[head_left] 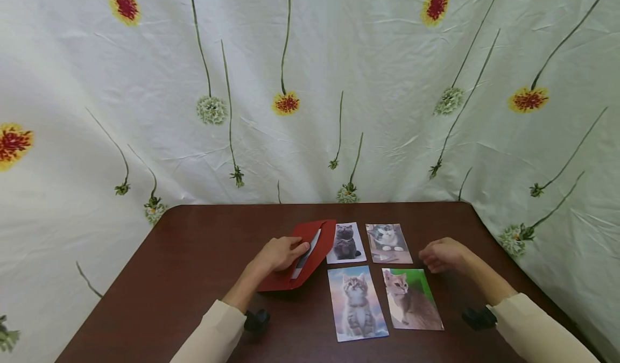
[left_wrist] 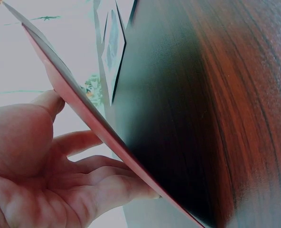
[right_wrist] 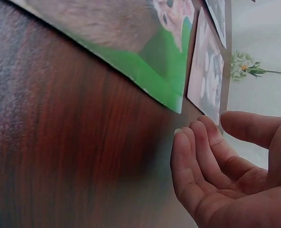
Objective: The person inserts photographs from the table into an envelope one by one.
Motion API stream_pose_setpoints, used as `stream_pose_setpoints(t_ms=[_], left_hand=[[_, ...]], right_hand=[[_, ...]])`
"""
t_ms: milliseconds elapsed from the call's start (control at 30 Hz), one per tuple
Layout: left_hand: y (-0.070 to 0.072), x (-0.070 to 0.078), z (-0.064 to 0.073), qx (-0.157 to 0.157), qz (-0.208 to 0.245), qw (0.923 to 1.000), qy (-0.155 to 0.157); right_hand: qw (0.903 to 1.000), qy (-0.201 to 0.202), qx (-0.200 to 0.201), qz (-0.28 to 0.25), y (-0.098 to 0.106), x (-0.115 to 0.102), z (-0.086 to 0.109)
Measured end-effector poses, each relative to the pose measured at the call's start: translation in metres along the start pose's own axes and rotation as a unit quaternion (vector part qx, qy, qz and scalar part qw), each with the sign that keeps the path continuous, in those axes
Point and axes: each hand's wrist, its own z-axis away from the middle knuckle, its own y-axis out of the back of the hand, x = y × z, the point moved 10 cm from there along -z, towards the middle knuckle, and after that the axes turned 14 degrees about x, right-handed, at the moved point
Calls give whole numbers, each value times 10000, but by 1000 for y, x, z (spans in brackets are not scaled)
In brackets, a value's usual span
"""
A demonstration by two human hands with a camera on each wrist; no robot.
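Note:
My left hand [head_left: 283, 254] grips a red envelope [head_left: 319, 261], tilted up off the table along one edge. A pale sheet [head_left: 306, 254] shows in the envelope's opening. In the left wrist view the fingers [left_wrist: 114, 187] and thumb lie against the envelope's red side. Just right of the envelope are photos of a grey cat [head_left: 345, 243] and a tabby kitten [head_left: 357, 304]. My right hand [head_left: 443, 255] hovers beside a photo of a grey-and-white cat [head_left: 389, 243] and one of a tan cat on green [head_left: 411, 300]. Its fingers are loosely curled and hold nothing.
The photos lie in two rows on a dark brown wooden table [head_left: 203, 255]. A white cloth with printed flowers [head_left: 310, 153] hangs behind the table's far edge and down its sides. Each wrist carries a small black camera [head_left: 478, 318].

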Motion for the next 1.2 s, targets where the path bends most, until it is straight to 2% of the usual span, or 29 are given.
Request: stream_pose_setpoints(t_ms=[533,967,1200], left_hand=[[-2,0,-1,31,-36,10000,-63],[-1,1,-2,14,-47,9999,-111],[0,1,0,31,-57,9999,-93]], right_hand=[[9995,-88,-292,114,-4,11,9],[9985,19,-479,280,-10,11,12],[9982,42,-442,394,-11,9,12]])
